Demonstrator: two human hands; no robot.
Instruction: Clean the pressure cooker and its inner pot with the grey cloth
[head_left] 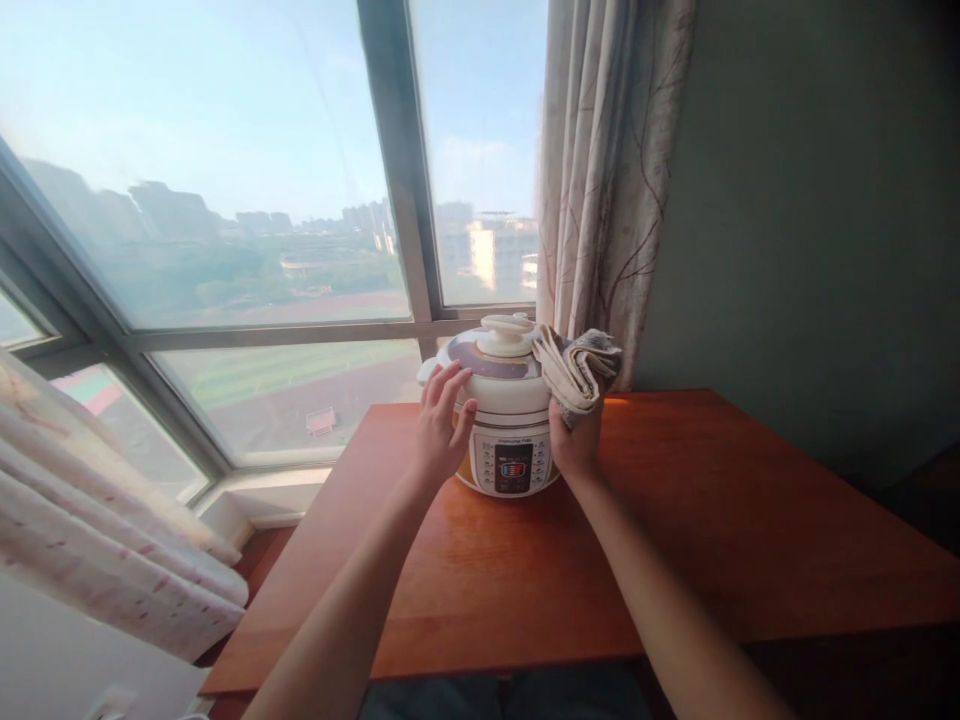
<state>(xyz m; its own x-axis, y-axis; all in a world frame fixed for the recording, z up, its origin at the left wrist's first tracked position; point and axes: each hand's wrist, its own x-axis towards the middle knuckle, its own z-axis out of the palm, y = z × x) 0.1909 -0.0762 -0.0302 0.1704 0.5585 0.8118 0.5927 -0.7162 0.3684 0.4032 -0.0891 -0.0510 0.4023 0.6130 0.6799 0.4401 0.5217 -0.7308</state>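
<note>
On my feed, the right hand (579,443) grips the cloth (576,372); the cooker (513,405) stands just left of it, right of the loosely spread left hand (442,428).

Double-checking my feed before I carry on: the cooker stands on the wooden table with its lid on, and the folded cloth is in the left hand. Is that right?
Not quite: the folded cloth is in the right hand, not the left hand, as the head view shows. The cooker does stand on the wooden table with its lid on.
</note>
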